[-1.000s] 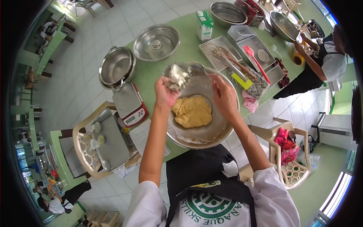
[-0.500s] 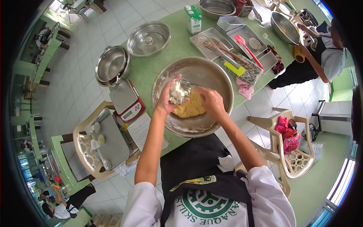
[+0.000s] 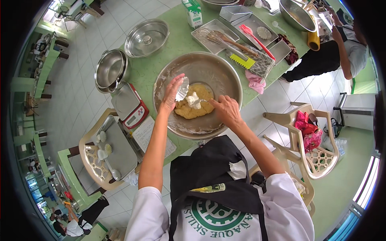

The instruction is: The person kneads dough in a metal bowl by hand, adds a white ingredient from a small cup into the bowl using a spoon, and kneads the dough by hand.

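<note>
My left hand [image 3: 173, 93] grips a small fluted metal mould [image 3: 182, 87], tilted on its side over the left part of a large steel mixing bowl [image 3: 219, 68]. Inside the bowl lies yellow dough [image 3: 189, 111], topped by a lump of soft white fat [image 3: 193, 98]. My right hand [image 3: 227, 110] is closed on a metal spoon [image 3: 203, 103] at the white lump.
On the green table [image 3: 169, 148] are nested steel pots [image 3: 110, 70], a lidded pan [image 3: 138, 38], a red scale [image 3: 130, 106], paper, a carton [image 3: 192, 14] and trays with utensils [image 3: 249, 52]. Plastic chairs [image 3: 321, 164] stand beside it; a co-worker [image 3: 350, 56] is at upper right.
My left hand has lowered and tipped the mould, and the white fat has left it for the dough. My right hand and spoon have moved down to that lump.
</note>
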`<state>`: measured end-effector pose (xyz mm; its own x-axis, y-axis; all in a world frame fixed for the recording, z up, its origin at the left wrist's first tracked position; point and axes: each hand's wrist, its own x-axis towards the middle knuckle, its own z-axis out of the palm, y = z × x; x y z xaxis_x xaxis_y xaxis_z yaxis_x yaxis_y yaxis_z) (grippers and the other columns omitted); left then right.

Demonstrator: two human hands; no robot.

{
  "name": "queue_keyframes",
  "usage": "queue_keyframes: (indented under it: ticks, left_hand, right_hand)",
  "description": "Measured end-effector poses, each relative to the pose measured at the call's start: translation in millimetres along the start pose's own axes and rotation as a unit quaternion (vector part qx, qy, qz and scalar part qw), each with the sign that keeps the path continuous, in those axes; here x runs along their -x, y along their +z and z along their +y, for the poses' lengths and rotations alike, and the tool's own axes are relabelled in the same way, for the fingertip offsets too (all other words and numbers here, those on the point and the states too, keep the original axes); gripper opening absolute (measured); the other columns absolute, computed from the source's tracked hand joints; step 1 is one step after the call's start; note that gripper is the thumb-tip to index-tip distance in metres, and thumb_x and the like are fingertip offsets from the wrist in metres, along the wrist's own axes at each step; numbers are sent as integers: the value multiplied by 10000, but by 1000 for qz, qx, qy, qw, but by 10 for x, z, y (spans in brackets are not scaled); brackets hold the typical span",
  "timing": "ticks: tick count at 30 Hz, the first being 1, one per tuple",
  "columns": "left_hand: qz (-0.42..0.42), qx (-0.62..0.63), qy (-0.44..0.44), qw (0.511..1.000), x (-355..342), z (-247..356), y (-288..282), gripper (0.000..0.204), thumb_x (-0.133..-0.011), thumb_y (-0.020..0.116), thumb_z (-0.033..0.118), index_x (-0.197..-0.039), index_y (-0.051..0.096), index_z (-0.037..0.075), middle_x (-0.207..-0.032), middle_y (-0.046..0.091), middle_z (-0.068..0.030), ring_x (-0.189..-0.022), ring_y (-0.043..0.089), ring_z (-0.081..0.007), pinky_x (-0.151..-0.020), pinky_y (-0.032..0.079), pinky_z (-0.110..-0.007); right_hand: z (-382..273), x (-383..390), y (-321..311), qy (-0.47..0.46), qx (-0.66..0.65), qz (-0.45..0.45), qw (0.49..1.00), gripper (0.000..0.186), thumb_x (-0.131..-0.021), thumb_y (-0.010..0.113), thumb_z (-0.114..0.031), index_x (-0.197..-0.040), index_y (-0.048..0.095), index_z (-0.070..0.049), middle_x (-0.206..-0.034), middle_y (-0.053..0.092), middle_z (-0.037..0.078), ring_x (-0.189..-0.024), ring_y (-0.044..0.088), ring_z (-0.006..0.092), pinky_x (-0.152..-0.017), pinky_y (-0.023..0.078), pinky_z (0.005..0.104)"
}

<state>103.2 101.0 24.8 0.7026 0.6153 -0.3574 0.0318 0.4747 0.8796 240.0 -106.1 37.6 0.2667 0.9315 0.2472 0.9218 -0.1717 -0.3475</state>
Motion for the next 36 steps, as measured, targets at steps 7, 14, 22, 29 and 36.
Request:
queue_keyframes:
  ticks: [7, 14, 22, 29, 36]
  left_hand:
    - [-20, -57, -14, 998, -19, 175, -9, 388, -866, 597, 272, -1214, 574, 103, -1095, 582, -4, -993, 538, -78, -874, 433, -241]
    - [28, 32, 36, 998, 89, 322, -68, 406, -860, 598, 293, -1210, 570, 91, -1006, 626, -26, -887, 606, -124, -812, 490, -266]
    - [18, 275, -25, 961, 115, 206, -135, 495, -838, 608, 416, -1158, 557, 41, -1060, 634, -96, -962, 625, -223, -845, 521, -402]
    - [13, 218, -21, 976, 194, 346, 131, 580, -840, 510, 479, -1219, 537, 40, -1127, 615, -114, -1033, 598, -263, -910, 481, -429]
    - [-39, 229, -21, 972, 105, 359, 158, 573, -806, 530, 421, -1232, 527, 37, -1121, 615, -116, -1009, 608, -251, -906, 490, -397]
  right_hand:
    - [-75, -135, -2, 2, 14, -34, 999, 323, -742, 561, -81, -1034, 659, -179, -769, 568, 74, -773, 601, 252, -634, 478, 386]
    - [-107, -166, -17, 97, 6, -100, 990, 265, -769, 535, -88, -996, 653, -155, -759, 582, 108, -750, 618, 293, -627, 491, 416]
    - [-251, -214, -244, 93, -54, -53, 993, 253, -787, 537, -91, -998, 665, -145, -767, 612, 101, -729, 622, 302, -618, 489, 421]
    - [-451, -664, -228, 109, -171, 42, 978, 262, -790, 548, -95, -1003, 679, -173, -839, 663, 114, -759, 638, 302, -631, 504, 420]
    - [-408, -490, -412, 114, -185, -51, 975, 243, -815, 526, -95, -984, 694, -142, -843, 655, 126, -786, 625, 327, -667, 496, 428]
